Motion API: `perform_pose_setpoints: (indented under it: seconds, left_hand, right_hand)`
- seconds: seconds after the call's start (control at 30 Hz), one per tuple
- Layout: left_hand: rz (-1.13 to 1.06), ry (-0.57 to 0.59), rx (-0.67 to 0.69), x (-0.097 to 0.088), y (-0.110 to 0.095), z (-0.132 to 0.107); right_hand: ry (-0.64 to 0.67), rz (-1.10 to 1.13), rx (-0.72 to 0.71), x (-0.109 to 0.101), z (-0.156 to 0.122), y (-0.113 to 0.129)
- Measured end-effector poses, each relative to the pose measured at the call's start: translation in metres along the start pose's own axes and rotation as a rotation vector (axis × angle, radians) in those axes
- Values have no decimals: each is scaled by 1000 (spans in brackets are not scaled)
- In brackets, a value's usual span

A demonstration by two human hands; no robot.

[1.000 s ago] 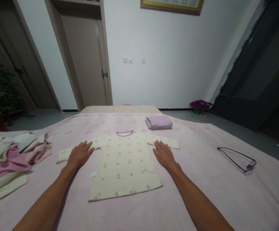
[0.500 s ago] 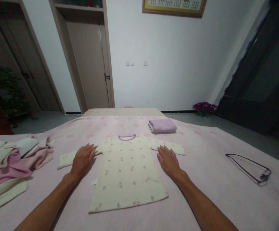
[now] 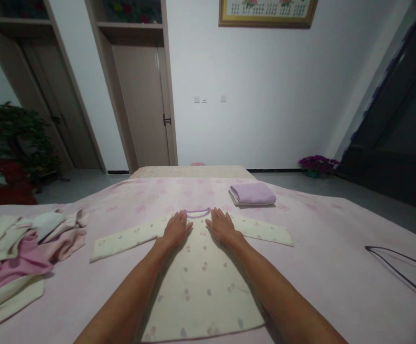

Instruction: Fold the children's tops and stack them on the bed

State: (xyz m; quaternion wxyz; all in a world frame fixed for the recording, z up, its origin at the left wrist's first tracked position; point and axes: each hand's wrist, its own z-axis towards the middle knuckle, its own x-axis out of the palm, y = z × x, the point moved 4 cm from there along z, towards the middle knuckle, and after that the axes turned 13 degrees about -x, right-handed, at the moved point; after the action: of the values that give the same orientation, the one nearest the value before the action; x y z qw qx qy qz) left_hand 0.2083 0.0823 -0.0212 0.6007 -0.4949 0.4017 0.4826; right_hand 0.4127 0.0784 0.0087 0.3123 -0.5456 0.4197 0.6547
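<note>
A cream long-sleeved shirt (image 3: 204,282) with small heart prints and a purple neckline lies spread flat, its sleeves stretched out to both sides. My left hand (image 3: 176,229) rests flat on the shirt's left shoulder, just beside the collar, fingers extended and pointing away from me. On the other side of the collar, my right hand (image 3: 222,225) lies flat on the right shoulder, thumb turned inward. Neither hand grips the fabric. My forearms cover parts of the shirt's side edges.
The shirt lies on a pink patterned cover (image 3: 322,267). A folded purple garment (image 3: 252,194) sits beyond the right sleeve. Loose clothes (image 3: 25,258) are heaped at the left. A thin black looped object (image 3: 397,265) lies at the right, cut off by the frame.
Both hands have moved inward and away from me, from the sleeves to the shoulders by the collar. The left sleeve now lies fully visible. The view has shifted slightly.
</note>
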Motion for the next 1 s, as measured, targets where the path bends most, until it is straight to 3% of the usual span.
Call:
perform_pose_setpoints:
  seconds: [0.17,0.43,0.57,0.67,0.83,1.0]
  left_hand:
    - [31,16,-72,10,7,-1]
    - [86,27,-250,4,8,-6]
    - [110,39,-320,1,8,-9]
    - [101,57,-320,-2,6,-11]
    - [80,57,-320,-7,4,-14]
    - [89,86,-321,-11,1,-24]
  right_hand:
    - [23,-24,42,14,13,-18]
    - [5,-71,133,15,21,-30]
    - [-11,-122,213,4,12,-14]
    - [-26,-100,158,-2,-2,12]
    - [61,48,83,14,-36,47]
    - [-29,-11,0,27,-59,57]
